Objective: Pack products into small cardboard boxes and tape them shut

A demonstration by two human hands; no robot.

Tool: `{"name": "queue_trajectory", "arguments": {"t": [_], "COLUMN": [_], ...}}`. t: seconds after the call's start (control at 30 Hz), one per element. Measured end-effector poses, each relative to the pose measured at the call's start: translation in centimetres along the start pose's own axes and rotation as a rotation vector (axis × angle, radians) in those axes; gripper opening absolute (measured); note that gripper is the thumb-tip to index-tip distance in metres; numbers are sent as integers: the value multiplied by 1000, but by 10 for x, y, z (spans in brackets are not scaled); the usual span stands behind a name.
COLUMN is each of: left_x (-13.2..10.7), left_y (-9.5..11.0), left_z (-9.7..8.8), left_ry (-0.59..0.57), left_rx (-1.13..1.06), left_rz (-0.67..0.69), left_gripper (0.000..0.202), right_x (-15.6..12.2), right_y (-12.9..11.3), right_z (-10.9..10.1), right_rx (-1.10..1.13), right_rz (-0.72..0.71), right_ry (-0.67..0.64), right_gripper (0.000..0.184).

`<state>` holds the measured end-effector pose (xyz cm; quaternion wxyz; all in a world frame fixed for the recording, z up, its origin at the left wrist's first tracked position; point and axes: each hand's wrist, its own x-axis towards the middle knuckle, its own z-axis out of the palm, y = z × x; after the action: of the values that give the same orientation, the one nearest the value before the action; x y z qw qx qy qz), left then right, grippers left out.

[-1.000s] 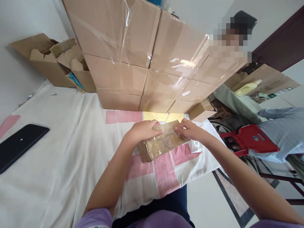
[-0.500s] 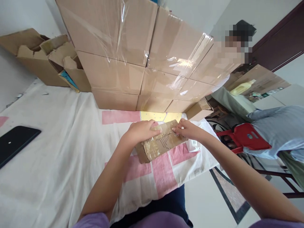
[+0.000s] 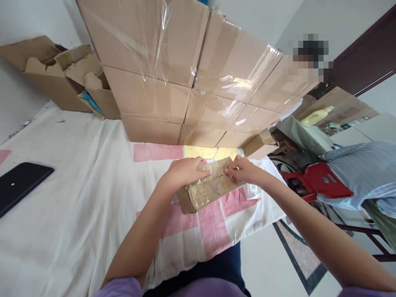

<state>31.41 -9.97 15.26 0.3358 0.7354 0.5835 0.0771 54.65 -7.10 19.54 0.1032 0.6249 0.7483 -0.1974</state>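
A small, long cardboard box (image 3: 213, 187) lies at a slant on the cloth in front of me, with shiny clear tape and dark handwriting on its top. My left hand (image 3: 187, 170) grips its left part, thumb across the top and fingers over the far side. At the right part of the same box, my right hand (image 3: 239, 170) is closed in a pinch against the taped top. What sits between those fingertips is too small to make out. Beside the box's right end, partly under my right wrist, is a white item (image 3: 252, 191).
Taped cartons (image 3: 157, 97) form a wall behind the box. Open cartons (image 3: 58, 82) stand at the left, near a black phone (image 3: 23, 185). A small carton (image 3: 260, 144) sits at the right. Beyond the table edge, a person (image 3: 365, 173) sits on a red chair (image 3: 326, 181).
Both hands stay on the box in nearly the same place. The view has shifted very slightly, and the seated person has moved a little.
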Motion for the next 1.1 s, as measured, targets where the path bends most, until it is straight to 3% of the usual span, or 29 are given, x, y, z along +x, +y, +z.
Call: {"name": "queue_trajectory", "arguments": {"t": [0.2, 0.33, 0.43, 0.53, 0.63, 0.7, 0.83, 1.0, 1.1], "left_x": [0, -1, -2, -3, -2, -2, 0, -1, -1], "left_y": [1, 0, 1, 3, 5, 5, 2, 3, 5], "left_z": [0, 0, -1, -2, -1, 1, 3, 4, 5], "left_ry": [7, 1, 17, -4, -17, -5, 8, 3, -6], "left_rx": [-17, 12, 0, 1, 20, 19, 15, 2, -16], "left_rz": [0, -15, -7, 1, 3, 8, 14, 36, 14], "left_gripper": [58, 59, 58, 56, 58, 61, 63, 63, 63], "right_x": [6, 9, 2, -5, -7, -6, -6, 5, 13], "right_y": [-11, 17, 59, 84, 76, 65, 60, 60, 65], "right_z": [0, -5, -3, 8, 23, 27, 27, 36, 43], "right_rx": [-261, -343, -179, 164, 462, 530, 482, 560, 551], "right_rz": [4, 65, 180, 197, 27, -30, 90, 37, 98], "right_ry": [35, 44, 28, -43, -85, -90, -6, 54, 124], "right_gripper": [48, 56, 71, 76, 71, 64, 54, 62, 70]}}
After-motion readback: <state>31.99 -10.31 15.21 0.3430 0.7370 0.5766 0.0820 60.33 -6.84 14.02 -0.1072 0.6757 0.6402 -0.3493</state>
